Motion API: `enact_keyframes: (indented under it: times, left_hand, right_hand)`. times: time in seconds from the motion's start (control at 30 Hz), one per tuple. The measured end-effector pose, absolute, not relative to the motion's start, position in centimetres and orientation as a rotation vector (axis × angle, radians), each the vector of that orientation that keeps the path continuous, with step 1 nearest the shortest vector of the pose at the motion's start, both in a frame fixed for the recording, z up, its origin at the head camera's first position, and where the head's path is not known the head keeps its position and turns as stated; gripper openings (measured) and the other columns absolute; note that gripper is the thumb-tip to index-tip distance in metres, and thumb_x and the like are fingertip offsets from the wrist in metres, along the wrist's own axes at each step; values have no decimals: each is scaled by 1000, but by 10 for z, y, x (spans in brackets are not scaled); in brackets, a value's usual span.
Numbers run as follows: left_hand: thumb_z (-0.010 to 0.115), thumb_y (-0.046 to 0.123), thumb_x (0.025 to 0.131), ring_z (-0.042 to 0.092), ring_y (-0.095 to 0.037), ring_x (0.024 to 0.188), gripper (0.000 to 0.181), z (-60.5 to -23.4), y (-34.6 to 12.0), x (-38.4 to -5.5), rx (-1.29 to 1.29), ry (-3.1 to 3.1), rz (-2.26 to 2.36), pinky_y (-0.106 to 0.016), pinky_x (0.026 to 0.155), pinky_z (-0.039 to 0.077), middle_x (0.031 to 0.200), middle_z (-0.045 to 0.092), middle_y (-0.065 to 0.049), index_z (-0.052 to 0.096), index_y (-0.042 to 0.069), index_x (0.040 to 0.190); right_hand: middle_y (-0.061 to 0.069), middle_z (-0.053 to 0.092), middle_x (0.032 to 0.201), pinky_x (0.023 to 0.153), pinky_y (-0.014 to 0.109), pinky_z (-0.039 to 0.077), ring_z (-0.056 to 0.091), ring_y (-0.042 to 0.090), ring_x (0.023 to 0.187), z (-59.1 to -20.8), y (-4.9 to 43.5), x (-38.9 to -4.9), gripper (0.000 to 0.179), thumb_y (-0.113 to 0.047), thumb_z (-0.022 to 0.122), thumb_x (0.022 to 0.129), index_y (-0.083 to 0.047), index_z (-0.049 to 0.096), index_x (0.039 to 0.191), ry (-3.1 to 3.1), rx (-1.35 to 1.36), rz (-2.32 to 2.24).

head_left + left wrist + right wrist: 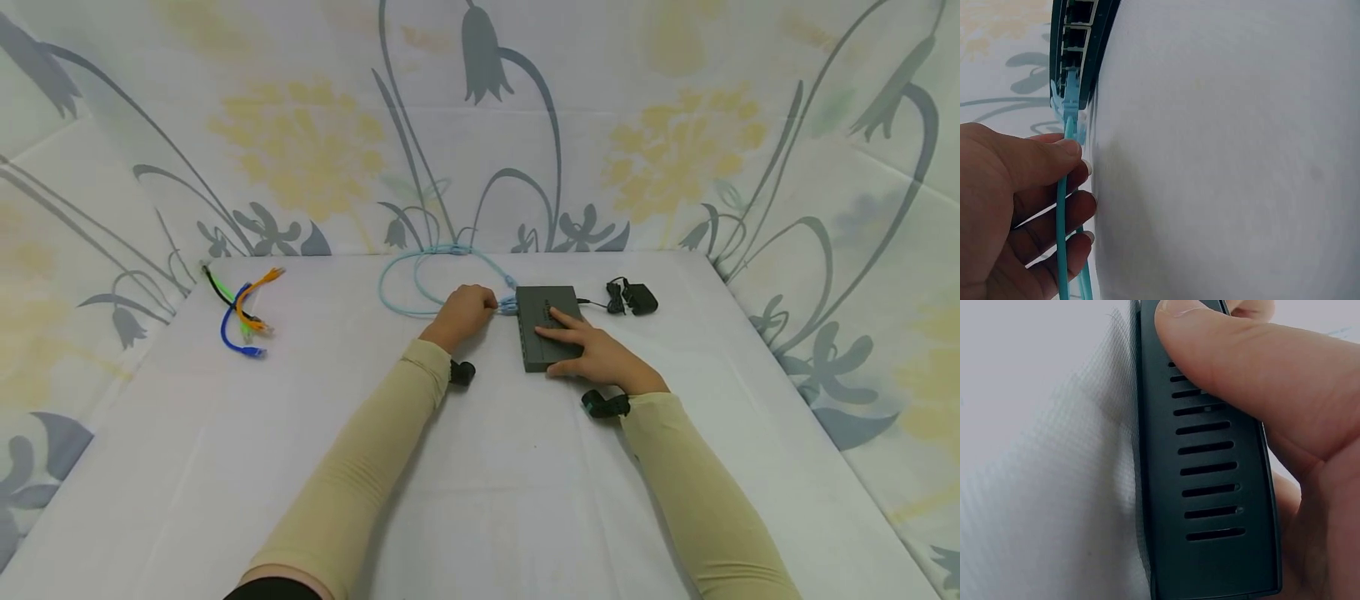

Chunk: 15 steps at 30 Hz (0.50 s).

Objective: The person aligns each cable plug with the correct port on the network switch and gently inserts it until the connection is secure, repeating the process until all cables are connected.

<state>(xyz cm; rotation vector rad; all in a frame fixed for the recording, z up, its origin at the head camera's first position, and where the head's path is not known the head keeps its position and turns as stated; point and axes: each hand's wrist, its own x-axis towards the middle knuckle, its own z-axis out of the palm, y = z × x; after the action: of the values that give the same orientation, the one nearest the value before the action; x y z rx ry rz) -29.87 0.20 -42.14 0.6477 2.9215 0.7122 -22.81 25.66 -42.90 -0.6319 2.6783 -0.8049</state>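
A dark network switch lies on the white-covered table, its port side facing left. My left hand is at that side, pinching a light-blue network cable between thumb and fingertips just behind its plug. The plug is at one of the end ports; how deep it sits cannot be told. More light-blue cable passes behind the fingers. My right hand rests on the switch, extended fingers pressing its top and the thumb lying against the vented near side.
The light-blue cable loops along the table's back edge. A black power adapter with a bundled cord lies right of the switch, its lead running into the switch. Short blue, orange, green and black cables lie at the far left.
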Motion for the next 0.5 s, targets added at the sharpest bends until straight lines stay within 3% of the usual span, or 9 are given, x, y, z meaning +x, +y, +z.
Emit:
enact_keyframes:
  times: [0.5]
  left_hand:
    - [54, 9, 98, 63, -26, 114, 23, -424, -23, -294, 608, 2931, 761, -37, 98, 50, 116, 70, -10, 71, 6, 113]
  right_hand:
    - [-5, 7, 164, 114, 67, 18, 6, 42, 149, -430, 257, -228, 74, -51, 73, 81, -36, 41, 146, 2680, -646, -806]
